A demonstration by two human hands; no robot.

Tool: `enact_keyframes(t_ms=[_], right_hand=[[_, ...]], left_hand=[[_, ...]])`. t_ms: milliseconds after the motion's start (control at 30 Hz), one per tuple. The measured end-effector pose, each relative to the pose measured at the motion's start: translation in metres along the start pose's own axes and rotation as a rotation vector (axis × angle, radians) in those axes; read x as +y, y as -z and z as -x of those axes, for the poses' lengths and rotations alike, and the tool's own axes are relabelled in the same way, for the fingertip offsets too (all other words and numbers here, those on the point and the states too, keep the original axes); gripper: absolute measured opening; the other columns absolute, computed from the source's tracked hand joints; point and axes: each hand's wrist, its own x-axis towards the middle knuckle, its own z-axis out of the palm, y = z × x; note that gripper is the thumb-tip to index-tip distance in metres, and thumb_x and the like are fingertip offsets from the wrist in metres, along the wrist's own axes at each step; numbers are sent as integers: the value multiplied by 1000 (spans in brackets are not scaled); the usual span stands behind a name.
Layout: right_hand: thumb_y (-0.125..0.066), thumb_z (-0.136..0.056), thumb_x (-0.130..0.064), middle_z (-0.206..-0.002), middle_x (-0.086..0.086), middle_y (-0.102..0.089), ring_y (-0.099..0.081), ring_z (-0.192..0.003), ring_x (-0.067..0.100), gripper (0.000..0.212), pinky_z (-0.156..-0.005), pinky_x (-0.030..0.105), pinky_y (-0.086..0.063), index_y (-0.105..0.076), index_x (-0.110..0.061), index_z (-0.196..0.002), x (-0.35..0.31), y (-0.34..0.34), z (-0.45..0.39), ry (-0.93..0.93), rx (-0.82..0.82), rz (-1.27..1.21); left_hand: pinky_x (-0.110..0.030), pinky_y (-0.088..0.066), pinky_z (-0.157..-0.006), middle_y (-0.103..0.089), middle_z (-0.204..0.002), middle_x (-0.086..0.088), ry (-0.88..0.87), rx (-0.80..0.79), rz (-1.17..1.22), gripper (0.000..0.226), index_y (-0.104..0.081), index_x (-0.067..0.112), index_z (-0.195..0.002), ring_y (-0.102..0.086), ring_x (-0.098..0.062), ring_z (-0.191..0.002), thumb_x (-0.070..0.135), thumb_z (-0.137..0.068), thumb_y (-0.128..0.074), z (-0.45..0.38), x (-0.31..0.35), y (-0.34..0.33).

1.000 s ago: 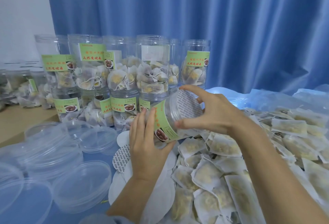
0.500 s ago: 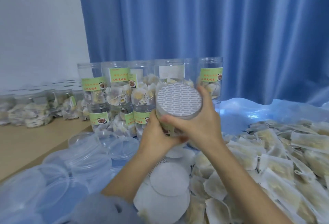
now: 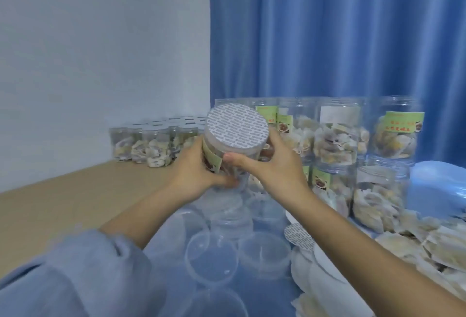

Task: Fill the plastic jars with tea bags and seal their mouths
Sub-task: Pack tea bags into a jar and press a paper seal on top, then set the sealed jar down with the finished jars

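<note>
The jar (image 3: 222, 155) is up off the table, held in both hands in front of the double-stacked filled jars (image 3: 358, 140) that stand against the blue curtain (image 3: 327, 34); I'll place everything else from that stack. The left hand (image 3: 199, 173) is wrapped around the jar's lower body over the green label, and the right hand (image 3: 274, 165) grasps it from the other side, thumb pressed just under the rim. The printed seal disc (image 3: 237, 130) lies flat across the mouth and looks to cover it edge to edge, so the filling of this one seems done and the closing is what matters now. To do it well, I'd say keep the jar steady with the left hand and run the right thumb around the rim so the disc sits evenly, with no lifted edge, before a cap goes on. The clear lids (image 3: 214, 253) lie on the table in front of the stack, under the person's forearms, and spare seal discs (image 3: 300, 236) lie just to the right of them, beside the heap of loose tea bags (image 3: 416, 241). Left of the stack, by the white wall, stands a smaller group of sealed jars (image 3: 148, 145); judging by that, this jar belongs there once closed.
</note>
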Motion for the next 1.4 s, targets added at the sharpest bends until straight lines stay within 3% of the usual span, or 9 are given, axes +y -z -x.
enact_keyframes(t_ms=[100,233,333,500,667,867,1033,1300,1400], right_hand=[[-85,-56,-47,-106,-25,-64,-60,-97,-8,67,-85,16,-50,-53,-40,-114,-12,-52,-16,-39,-91,-74],[-79,-49,-64,-96,-28,-59,-57,-91,-10,74,-75,7,-49,-54,-38,-114,-15,-117,-30,-58,-164,-36],[-76,-50,-67,-99,-23,-61,-58,-92,-4,75,-81,29,-56,-57,-33,-114,-3,-159,-33,-153,-248,-11],[-71,-55,-72,-99,-28,-57,-50,-90,-15,73,-68,2,-37,-55,-37,-118,19,-204,-36,-134,-325,33],[-63,-46,-83,-117,-19,-55,-50,-115,5,87,-85,18,-43,-48,-39,-119,45,-221,-46,-198,-341,85],[-54,-91,-10,-87,4,-54,-60,-71,19,77,-61,31,-54,-4,-8,-149,70,-214,-100,-421,-447,350],[-58,-91,-13,-115,5,-45,-62,-96,26,58,-74,34,-59,-30,-11,-142,76,-206,-97,-459,-543,249],[-57,-90,-35,-117,3,-60,-66,-94,27,45,-85,43,-54,-48,-20,-132,55,-154,-77,-383,-475,179],[-50,-94,-31,-112,6,-62,-63,-99,27,30,-87,46,-53,-53,-22,-123,46,-119,-72,-330,-410,191]], left_hand=[[-29,-50,-86,-66,-101,15,99,15,-98,86,-55,25,-113,-62,-7,-97,27,-37,-95,-1,-12,54],[-14,-50,-54,-71,-78,18,282,-57,-6,58,-61,42,-95,-64,7,-68,14,-53,-90,10,-47,108],[-18,-51,-53,-73,-81,15,402,-132,51,46,-65,38,-91,-66,4,-67,9,-60,-86,22,-75,129],[-33,-52,-68,-72,-98,-10,567,-49,131,59,-61,14,-111,-68,-25,-92,6,-58,-87,22,-120,136],[-31,-52,-61,-72,-83,-4,633,-6,180,64,-62,13,-111,-66,-18,-72,11,-54,-90,10,-155,127],[-38,-52,-90,-61,-111,0,619,92,251,72,-28,15,-146,-60,-22,-100,-8,-85,-58,-27,-175,93],[-32,-54,-83,-47,-137,-13,644,75,357,72,-20,17,-149,-58,-23,-104,-11,-90,-49,-45,-163,73],[-44,-53,-85,-68,-78,-1,513,47,296,34,-59,15,-90,-65,-24,-78,-16,-85,-45,-43,-87,36],[-40,-55,-79,-71,-90,-6,445,27,333,29,-59,11,-106,-65,-20,-74,-9,-89,-48,-42,-60,16]])
